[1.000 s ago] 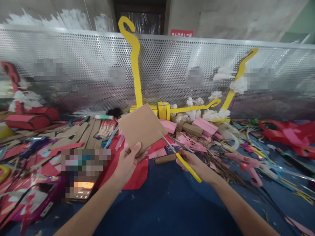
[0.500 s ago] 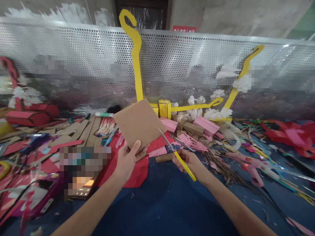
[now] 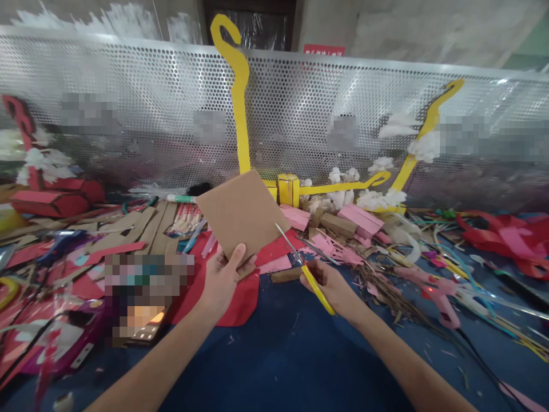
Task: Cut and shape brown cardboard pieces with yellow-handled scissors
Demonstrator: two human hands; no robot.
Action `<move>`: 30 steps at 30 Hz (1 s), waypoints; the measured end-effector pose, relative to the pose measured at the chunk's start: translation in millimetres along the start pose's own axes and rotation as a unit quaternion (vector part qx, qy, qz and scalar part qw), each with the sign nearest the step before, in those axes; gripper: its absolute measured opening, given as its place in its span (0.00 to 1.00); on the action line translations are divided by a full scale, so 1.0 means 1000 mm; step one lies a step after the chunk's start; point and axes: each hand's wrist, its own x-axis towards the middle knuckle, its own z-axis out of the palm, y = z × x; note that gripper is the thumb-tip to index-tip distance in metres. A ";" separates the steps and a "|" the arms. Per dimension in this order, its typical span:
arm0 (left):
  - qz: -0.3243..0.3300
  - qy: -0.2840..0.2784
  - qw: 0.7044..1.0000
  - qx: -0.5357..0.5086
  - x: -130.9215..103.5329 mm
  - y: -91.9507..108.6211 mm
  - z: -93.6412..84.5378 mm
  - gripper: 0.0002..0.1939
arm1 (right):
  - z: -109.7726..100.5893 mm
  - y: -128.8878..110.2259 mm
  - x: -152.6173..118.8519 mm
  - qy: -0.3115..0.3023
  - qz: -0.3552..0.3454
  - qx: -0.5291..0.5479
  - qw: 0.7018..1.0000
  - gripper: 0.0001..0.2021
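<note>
A square of brown cardboard (image 3: 242, 212) is tilted upright at the middle, its lower corner pinched between thumb and fingers of my left hand (image 3: 226, 274). My right hand (image 3: 326, 283) is closed around yellow-handled scissors (image 3: 316, 290), whose blades point up and left to the cardboard's right corner. Whether the blade tip touches the cardboard cannot be made out. Under and behind my left hand lies red sheet material (image 3: 240, 303). Pink scraps (image 3: 274, 264) and a small brown strip (image 3: 286, 276) lie between the hands.
A perforated metal panel (image 3: 283, 114) stands behind, with a tall yellow hook shape (image 3: 241, 114) before it. Cardboard strips (image 3: 141, 226) and a phone-like device (image 3: 148, 326) lie left. On the right are twig-like scraps (image 3: 381, 286), a pink glue gun (image 3: 441, 297) and red ribbon (image 3: 506, 240).
The scissors' handle has turned slightly and shifted a little left in my right hand. My left hand and the cardboard hold almost the same place.
</note>
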 end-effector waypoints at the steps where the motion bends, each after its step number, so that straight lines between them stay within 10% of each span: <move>1: 0.002 -0.001 1.000 0.002 -0.001 0.000 0.001 0.20 | -0.001 0.001 0.001 0.014 -0.011 -0.003 1.000 0.23; 10: 0.073 0.031 0.996 -0.043 0.005 0.009 0.004 0.16 | -0.001 0.000 0.002 0.067 -0.059 0.053 0.995 0.27; 20: -0.092 -0.148 0.976 0.134 -0.016 -0.004 0.012 0.24 | 0.005 -0.012 0.001 0.114 -0.069 0.162 0.978 0.20; 30: -0.100 -0.141 0.980 0.097 -0.023 -0.003 0.018 0.26 | 0.011 -0.009 0.003 0.092 -0.036 0.184 0.978 0.24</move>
